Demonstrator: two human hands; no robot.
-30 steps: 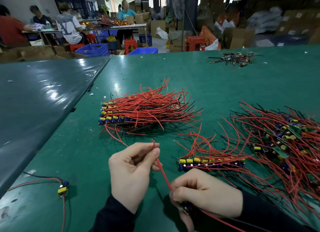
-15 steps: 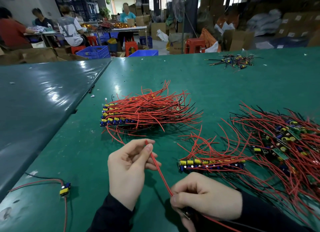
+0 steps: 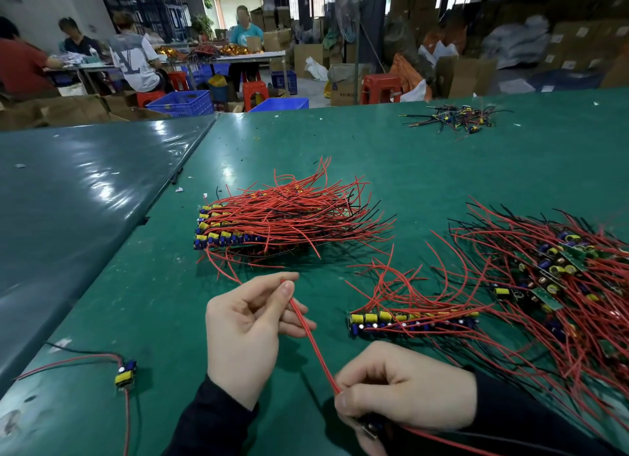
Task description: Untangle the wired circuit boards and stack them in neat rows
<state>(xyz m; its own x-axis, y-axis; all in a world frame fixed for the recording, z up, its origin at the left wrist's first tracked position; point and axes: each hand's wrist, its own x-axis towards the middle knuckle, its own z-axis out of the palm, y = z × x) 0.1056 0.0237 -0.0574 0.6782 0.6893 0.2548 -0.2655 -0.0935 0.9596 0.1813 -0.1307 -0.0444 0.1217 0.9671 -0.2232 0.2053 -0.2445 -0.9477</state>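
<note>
Green mat-covered table (image 3: pixel 340 149) fills most of the view, with a busy workshop behind it: people sitting at a far bench, red stools (image 3: pixel 380 87), blue crates (image 3: pixel 182 102) and lots of cardboard boxes. Both hands are working one red wire (image 3: pixel 311 340) down near the front edge. The left hand (image 3: pixel 245 333) pinches the wire's far tip between thumb and forefinger, other fingers loosely curled under it. The right hand (image 3: pixel 401 389) is curled tight around the wire's near end, and a small circuit board (image 3: pixel 369 428) peeks out from under its fingers, so the wire runs pretty much straight between the two hands. Just right of the hands sits a short neat row of boards (image 3: pixel 408 319) with yellow and blue parts, wires fanning out up and to the right. Further back, centre, there's a bigger stacked bundle (image 3: pixel 272 224), boards lined up on its left side and red wires sweeping right. The messy untangled-yet-to-be pile (image 3: pixel 561 278) sprawls along the right edge. One lone board (image 3: pixel 125 374) with red and black leads lies off to the left, well apart from everything. A small heap of darker wired bits (image 3: pixel 456 117) sits way at the back right.
</note>
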